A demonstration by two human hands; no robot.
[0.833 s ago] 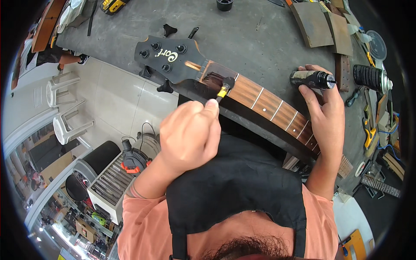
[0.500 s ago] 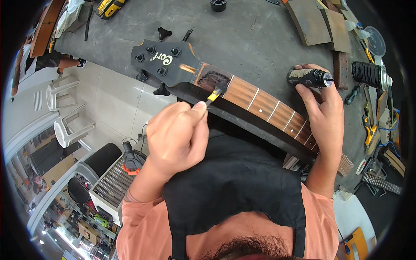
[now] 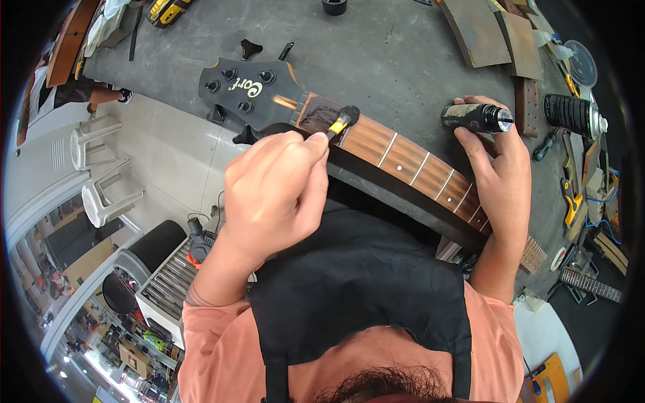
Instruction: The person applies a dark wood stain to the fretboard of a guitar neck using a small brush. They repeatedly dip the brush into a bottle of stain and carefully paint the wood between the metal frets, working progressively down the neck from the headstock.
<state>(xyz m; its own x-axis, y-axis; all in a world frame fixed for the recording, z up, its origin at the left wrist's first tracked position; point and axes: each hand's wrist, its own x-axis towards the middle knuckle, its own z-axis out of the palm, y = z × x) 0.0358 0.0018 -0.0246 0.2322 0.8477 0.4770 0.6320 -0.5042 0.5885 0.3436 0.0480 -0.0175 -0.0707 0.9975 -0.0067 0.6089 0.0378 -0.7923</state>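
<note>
A bass neck lies at a slant across the workbench, with its black headstock at the far left and its brown fretboard running down to the right. Dark wet-looking colour covers part of the wood nearest the nut. My left hand pinches a small brush with a yellow ferrule and dark bristles, its tip over the first fret; contact is unclear. In my right hand a small dark bottle with a thin nozzle lies sideways beyond the fretboard. My right forearm hides part of the neck.
Black knobs stand around the headstock. A spray can, a screwdriver and a yellow-handled tool lie to the right, below wood boards. A black cap sits at the far edge of view. White stools stand on the floor left.
The brush has moved off the darkened wood, rightward and slightly away from me, to the first fret. My right hand still holds the bottle in nearly the same place.
</note>
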